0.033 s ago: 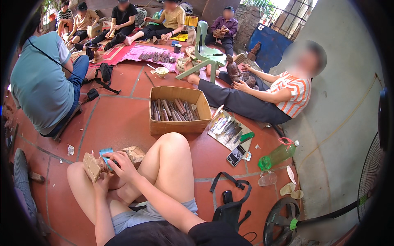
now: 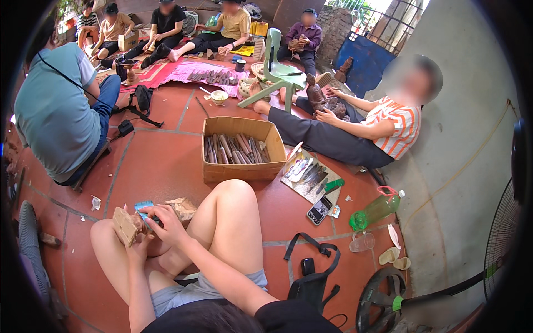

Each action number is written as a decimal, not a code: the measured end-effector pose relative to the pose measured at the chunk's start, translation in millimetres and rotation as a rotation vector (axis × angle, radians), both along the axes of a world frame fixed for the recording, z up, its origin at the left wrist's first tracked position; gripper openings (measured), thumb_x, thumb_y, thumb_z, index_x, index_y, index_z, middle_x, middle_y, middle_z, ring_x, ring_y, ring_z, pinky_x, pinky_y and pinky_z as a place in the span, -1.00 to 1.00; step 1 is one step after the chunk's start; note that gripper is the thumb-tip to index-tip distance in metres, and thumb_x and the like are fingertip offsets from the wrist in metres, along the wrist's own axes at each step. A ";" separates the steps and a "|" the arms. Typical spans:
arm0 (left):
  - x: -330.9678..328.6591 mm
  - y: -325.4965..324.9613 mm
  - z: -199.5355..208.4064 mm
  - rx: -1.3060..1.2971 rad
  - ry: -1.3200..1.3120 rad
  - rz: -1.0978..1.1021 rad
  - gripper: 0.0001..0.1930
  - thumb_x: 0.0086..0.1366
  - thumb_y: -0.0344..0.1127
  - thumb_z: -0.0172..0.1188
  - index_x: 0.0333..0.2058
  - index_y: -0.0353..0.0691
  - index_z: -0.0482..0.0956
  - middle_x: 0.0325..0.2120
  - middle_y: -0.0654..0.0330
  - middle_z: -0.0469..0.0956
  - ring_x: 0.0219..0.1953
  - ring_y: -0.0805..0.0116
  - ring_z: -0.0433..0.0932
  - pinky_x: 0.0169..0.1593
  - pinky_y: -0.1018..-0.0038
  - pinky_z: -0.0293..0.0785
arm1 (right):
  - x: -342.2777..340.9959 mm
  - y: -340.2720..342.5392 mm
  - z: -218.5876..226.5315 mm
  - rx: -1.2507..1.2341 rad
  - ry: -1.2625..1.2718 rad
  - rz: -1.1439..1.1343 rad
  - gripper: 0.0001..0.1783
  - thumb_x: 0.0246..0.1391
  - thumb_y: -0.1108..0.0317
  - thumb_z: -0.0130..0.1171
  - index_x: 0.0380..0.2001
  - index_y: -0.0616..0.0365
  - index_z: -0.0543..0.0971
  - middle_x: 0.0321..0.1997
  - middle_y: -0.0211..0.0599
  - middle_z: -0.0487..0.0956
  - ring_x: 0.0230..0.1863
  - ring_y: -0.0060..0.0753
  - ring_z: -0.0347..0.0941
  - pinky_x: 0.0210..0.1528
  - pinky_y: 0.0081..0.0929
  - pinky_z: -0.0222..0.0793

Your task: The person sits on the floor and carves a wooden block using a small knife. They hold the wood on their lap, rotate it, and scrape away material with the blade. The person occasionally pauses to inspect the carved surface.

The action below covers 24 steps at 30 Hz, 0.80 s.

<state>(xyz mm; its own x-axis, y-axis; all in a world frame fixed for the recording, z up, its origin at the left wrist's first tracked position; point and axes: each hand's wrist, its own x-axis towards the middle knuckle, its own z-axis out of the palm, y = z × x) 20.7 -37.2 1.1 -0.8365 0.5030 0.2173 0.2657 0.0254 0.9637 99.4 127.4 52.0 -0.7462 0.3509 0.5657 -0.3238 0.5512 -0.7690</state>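
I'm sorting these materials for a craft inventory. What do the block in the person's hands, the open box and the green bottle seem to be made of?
Block: pale, unfinished wood, judging by its matt tan faces.
Box: plain brown cardboard, with raw flaps and dull surface.
Green bottle: likely clear tinted plastic, since light passes through it.

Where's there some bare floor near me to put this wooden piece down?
Bare tiles lie between the cardboard box and your left knee, running out toward the seated person in the teal shirt. Another small patch sits between your right knee and the phone. It is crowded right of the box: tool mat, green bottle, black strap bag.
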 end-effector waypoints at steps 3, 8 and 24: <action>-10.6 -9.6 -19.6 -0.068 0.075 0.006 -0.19 -0.01 -0.31 0.50 0.20 -0.31 0.29 0.12 0.11 0.39 0.15 0.21 0.37 0.22 0.32 0.29 | 1.2 -0.5 1.7 0.000 -0.040 0.021 -0.50 0.05 0.24 0.22 0.10 0.05 0.48 0.06 -0.29 0.56 0.06 -0.24 0.43 0.25 -0.20 0.09; -4.8 2.6 3.9 -0.097 0.399 0.037 -0.10 0.00 -0.17 0.51 0.26 -0.30 0.21 0.17 0.12 0.34 0.20 0.19 0.33 0.27 0.28 0.25 | 8.2 3.2 12.8 0.031 -0.107 0.100 -0.49 0.05 0.24 0.22 0.11 0.01 0.47 0.15 -0.29 0.51 0.21 -0.26 0.34 0.27 -0.22 0.04; 10.9 13.4 35.3 0.123 0.100 -0.134 -0.05 -0.05 -0.19 0.54 0.27 -0.31 0.20 0.20 0.10 0.29 0.19 0.23 0.34 0.24 0.32 0.31 | 7.5 5.4 8.0 0.019 -0.144 0.120 -0.46 0.03 0.15 0.27 0.10 0.01 0.48 0.16 -0.31 0.50 0.21 -0.29 0.34 0.27 -0.24 -0.01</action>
<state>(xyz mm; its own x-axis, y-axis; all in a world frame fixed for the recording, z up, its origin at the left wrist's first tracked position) 31.6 -23.8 36.4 -0.7350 0.5731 0.3624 0.3531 -0.1328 0.9261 106.9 132.8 60.0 -0.8559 0.2453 0.4552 -0.2748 0.5300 -0.8023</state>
